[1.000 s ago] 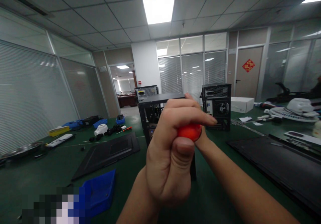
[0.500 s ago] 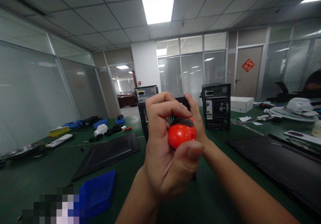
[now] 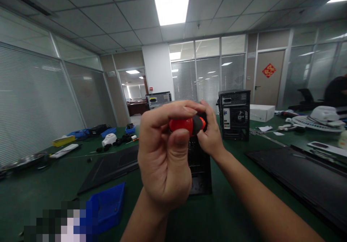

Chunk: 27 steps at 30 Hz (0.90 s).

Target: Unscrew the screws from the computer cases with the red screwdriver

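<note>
A screwdriver (image 3: 182,126) with a red and black handle points away from me, its butt end toward the camera. Wrapped round that handle are the curled fingers and thumb of my left hand (image 3: 165,155). Just beyond, my right hand (image 3: 213,131) closes about the front end of the screwdriver, near an orange collar; its fingertips are partly hidden. Both hands are in front of an open black computer case (image 3: 200,178), which they largely cover. The screwdriver's tip and whatever it touches are out of sight.
Another computer tower (image 3: 234,115) stands right of my hands. Dark side panels lie left (image 3: 108,171) and right (image 3: 295,177). A blue tray (image 3: 108,206) sits at front left. A white box (image 3: 261,112) and a white fan (image 3: 322,117) are at back right. A person (image 3: 336,92) is at far right.
My left hand has turned and shifted left, and its grip has rolled round the screwdriver handle. The handle now shows more from the side. My right hand stays near the case.
</note>
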Each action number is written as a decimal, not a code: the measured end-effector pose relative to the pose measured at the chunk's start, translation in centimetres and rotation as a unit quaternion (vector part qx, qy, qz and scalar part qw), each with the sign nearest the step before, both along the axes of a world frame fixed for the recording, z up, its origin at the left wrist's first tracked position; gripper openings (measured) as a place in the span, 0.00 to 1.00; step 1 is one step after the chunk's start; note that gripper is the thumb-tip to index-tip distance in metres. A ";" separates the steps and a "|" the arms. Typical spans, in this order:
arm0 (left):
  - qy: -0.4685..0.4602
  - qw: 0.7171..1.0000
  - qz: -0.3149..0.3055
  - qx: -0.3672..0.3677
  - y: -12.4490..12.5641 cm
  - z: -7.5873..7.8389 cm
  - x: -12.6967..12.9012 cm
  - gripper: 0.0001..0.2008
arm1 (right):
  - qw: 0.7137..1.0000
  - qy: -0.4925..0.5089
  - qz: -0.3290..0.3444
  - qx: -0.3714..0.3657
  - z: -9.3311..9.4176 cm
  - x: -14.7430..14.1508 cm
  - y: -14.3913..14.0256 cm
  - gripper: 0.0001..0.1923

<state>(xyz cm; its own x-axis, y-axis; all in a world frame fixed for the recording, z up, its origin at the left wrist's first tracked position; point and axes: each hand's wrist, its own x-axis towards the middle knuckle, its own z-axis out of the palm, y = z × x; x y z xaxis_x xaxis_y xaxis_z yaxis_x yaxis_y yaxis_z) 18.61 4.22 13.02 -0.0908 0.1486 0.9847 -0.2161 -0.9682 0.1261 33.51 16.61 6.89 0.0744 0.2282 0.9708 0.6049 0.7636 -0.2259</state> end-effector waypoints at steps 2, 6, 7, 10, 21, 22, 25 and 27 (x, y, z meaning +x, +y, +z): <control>-0.003 1.000 -0.007 0.023 0.4 -0.1 0.1 0.09 | 1.000 -0.001 0.000 0.004 -0.1 0.0 0.1 0.38; 0.011 1.000 -0.027 0.009 0.1 -0.4 0.4 0.11 | 1.000 -0.003 -0.001 0.005 -0.1 0.1 0.1 0.38; 0.019 0.999 -0.031 0.000 0.0 -0.5 0.5 0.11 | 1.000 -0.005 -0.002 0.006 0.0 0.1 0.0 0.38; 0.040 0.998 -0.041 0.001 -0.4 -0.6 0.6 0.13 | 1.000 -0.013 -0.008 0.003 0.0 0.1 -0.3 0.37; 0.008 0.999 -0.006 -0.038 -0.4 -0.4 0.8 0.17 | 1.000 0.009 0.025 -0.006 0.0 0.0 -0.1 0.39; 0.004 0.999 0.008 -0.036 -0.5 -0.4 0.8 0.16 | 1.000 0.008 0.026 -0.007 0.0 0.0 -0.1 0.40; 0.006 0.999 0.035 -0.013 0.0 -0.5 0.8 0.14 | 1.000 0.003 0.028 -0.010 0.0 0.1 -0.2 0.43; 0.028 0.999 0.043 0.011 0.5 -0.7 0.6 0.10 | 1.000 0.001 0.027 -0.008 0.1 0.1 -0.3 0.43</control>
